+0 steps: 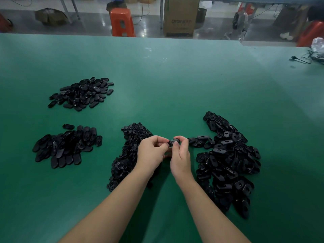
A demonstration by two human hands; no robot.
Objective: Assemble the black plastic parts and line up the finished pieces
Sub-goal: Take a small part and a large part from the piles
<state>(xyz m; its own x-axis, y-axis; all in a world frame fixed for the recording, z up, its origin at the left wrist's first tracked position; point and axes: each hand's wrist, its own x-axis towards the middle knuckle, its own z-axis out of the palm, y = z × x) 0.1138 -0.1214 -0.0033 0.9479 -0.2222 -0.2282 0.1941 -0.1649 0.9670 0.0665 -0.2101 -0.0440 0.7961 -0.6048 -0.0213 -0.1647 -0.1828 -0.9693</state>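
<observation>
- Currently, the left hand (152, 149) and right hand (180, 151) both pinch one black oval shell (174, 142) above the green table (157, 85), between two supply heaps.
- Small inserts heap (128, 155) lies under the left hand; the large shell heap (228, 163) lies just right.
- Judged progress: partial. Two piles at left (66, 146) and far left (82, 93) may be finished pieces, roughly rowed; much stock remains.
- Cardboard carton (181, 16) lettering: blurred, unreadable.

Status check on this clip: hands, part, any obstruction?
Both hands, left and right, pinch one black part above the table. Piles either side. Nothing in the way.
</observation>
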